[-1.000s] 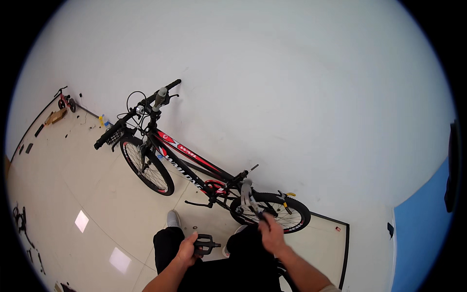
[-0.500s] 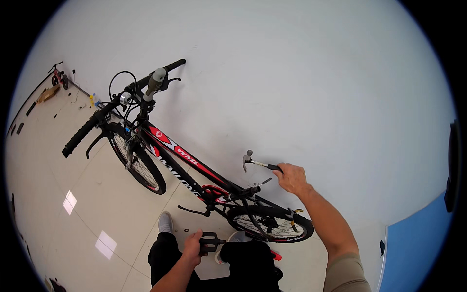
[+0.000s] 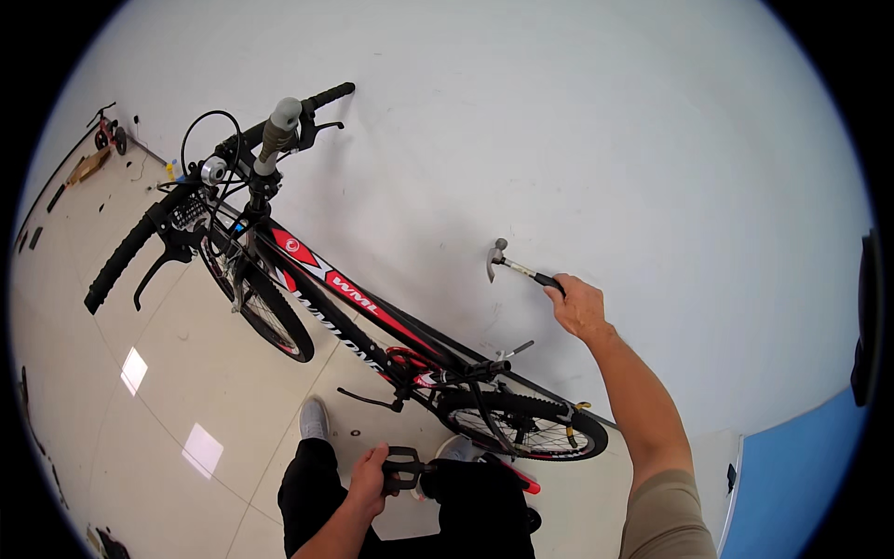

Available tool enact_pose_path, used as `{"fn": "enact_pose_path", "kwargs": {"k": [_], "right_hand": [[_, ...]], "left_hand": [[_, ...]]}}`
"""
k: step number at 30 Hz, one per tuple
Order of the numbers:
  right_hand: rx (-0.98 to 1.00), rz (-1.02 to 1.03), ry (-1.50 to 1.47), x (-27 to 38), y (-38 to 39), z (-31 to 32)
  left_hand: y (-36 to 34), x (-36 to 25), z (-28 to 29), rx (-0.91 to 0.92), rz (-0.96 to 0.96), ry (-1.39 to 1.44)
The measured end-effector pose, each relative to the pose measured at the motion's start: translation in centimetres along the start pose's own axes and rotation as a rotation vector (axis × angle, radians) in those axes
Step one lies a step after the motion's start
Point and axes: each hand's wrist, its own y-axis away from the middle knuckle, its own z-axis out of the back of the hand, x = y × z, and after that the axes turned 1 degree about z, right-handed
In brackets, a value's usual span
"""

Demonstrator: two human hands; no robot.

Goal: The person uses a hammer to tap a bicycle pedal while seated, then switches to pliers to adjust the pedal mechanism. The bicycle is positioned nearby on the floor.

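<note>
My left hand is closed around a black bicycle pedal, held low in front of my knees. In my right hand is a claw hammer, gripped by its dark handle and raised near the wall, its head pointing left. Between my hands and the wall stands a black and red bicycle, its rear wheel toward my right. A bare crank arm reaches out toward me with no pedal on it. No saddle shows at the seat tube.
The white wall runs close behind the bicycle. A grey, rounded object stands up at the handlebar. Beside my right shoe lies a red item, partly hidden by my leg. Far left are a small red bike and cardboard.
My right hand has lifted the hammer slightly up and to the right. The handlebar sits farther left and higher in view. The left hand still holds the pedal, almost unmoved.
</note>
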Motion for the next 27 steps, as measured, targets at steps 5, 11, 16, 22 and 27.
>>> {"fn": "enact_pose_path", "kwargs": {"k": [5,11,16,22,27], "right_hand": [[0.065,-0.22,-0.033,0.2,-0.3,0.4],[0.003,-0.207,-0.1,1.0,4.0,0.5],[-0.077,-0.439,-0.416,1.1,12.5,1.0],[-0.007,-0.693,-1.275,6.3,25.9,4.4],[0.203,-0.984,-1.61,13.0,33.6,5.3]], "left_hand": [[0.1,0.3,0.0,0.019,0.013,-0.01],[-0.2,0.3,-0.3,-0.018,-0.011,0.034],[0.2,0.1,0.3,-0.012,-0.02,0.035],[0.4,0.1,0.5,0.007,0.004,0.009],[0.1,0.5,0.5,0.064,-0.024,0.025]]}}
